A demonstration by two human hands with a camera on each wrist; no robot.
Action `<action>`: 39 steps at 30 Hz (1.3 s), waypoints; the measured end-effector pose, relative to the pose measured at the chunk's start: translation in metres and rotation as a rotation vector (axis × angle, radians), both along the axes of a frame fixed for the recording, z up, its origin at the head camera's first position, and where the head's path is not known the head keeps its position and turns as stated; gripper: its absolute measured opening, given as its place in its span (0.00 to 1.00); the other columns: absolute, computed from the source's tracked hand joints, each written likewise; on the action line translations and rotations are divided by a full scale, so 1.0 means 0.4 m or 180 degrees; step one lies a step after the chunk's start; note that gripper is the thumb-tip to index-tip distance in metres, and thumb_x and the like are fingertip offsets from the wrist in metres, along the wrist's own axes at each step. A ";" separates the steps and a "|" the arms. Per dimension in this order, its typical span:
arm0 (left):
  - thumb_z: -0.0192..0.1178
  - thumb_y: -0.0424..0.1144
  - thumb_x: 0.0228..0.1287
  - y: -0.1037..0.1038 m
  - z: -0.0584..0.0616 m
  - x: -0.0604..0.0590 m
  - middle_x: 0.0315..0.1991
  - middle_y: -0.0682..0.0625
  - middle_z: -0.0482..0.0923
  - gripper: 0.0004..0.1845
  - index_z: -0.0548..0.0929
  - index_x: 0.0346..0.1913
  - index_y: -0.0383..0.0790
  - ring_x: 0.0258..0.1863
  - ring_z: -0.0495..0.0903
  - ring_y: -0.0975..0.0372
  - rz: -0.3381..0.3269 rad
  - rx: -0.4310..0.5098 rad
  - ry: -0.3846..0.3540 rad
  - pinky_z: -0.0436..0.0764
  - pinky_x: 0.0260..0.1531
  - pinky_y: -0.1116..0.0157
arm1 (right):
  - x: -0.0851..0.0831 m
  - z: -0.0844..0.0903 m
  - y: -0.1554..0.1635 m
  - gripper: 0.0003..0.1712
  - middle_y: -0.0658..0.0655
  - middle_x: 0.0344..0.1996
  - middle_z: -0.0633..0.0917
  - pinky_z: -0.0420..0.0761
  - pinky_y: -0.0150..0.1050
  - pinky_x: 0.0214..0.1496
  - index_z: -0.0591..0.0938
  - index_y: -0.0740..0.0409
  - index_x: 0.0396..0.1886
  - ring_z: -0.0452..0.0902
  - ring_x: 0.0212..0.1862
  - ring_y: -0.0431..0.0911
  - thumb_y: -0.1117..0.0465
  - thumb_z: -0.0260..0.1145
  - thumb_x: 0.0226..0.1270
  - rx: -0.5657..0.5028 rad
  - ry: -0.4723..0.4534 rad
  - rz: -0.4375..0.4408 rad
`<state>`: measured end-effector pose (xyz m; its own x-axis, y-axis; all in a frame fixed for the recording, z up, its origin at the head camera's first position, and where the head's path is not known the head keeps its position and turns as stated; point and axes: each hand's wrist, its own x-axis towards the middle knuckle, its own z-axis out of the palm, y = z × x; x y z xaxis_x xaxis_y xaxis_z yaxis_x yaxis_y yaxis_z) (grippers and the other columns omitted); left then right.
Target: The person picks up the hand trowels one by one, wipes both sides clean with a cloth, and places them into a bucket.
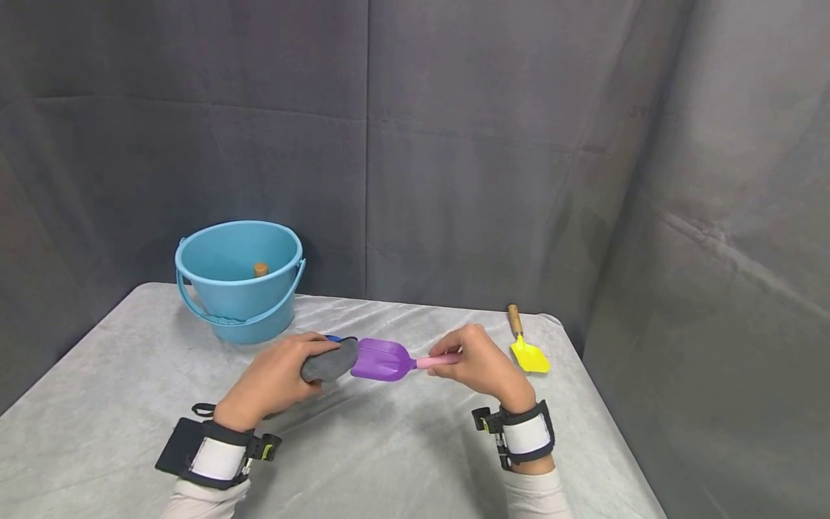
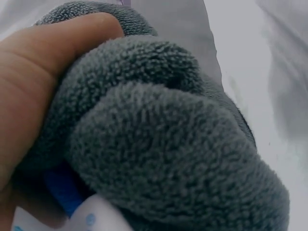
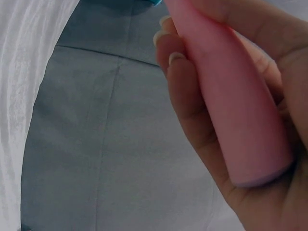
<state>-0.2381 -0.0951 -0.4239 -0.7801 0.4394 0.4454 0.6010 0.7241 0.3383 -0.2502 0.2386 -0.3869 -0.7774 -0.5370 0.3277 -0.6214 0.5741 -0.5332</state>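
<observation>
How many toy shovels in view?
2. The purple shovel, pink-handled, is held in the right hand; the yellow shovel lies on the table beyond it. The bucket may hide more.

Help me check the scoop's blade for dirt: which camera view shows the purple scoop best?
The head view: the whole purple scoop shows, blade against the grey cloth in the left hand, handle in the right hand. The right wrist view shows only its pink handle; the left wrist view barely shows it.
</observation>
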 end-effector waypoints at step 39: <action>0.81 0.36 0.42 0.174 -0.027 0.047 0.61 0.52 0.80 0.36 0.84 0.61 0.49 0.57 0.80 0.55 -0.0411 -0.0228 0.0217 0.84 0.48 0.53 | 0.001 -0.018 -0.037 0.07 0.48 0.28 0.90 0.82 0.30 0.34 0.92 0.58 0.32 0.82 0.29 0.34 0.63 0.81 0.54 0.0258 0.0205 0.0110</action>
<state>-0.2195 -0.0254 -0.4348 -0.6842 0.5665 0.4593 0.7104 0.6602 0.2439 -0.2500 0.2239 -0.3941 -0.7365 -0.5900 0.3308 -0.6731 0.5914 -0.4441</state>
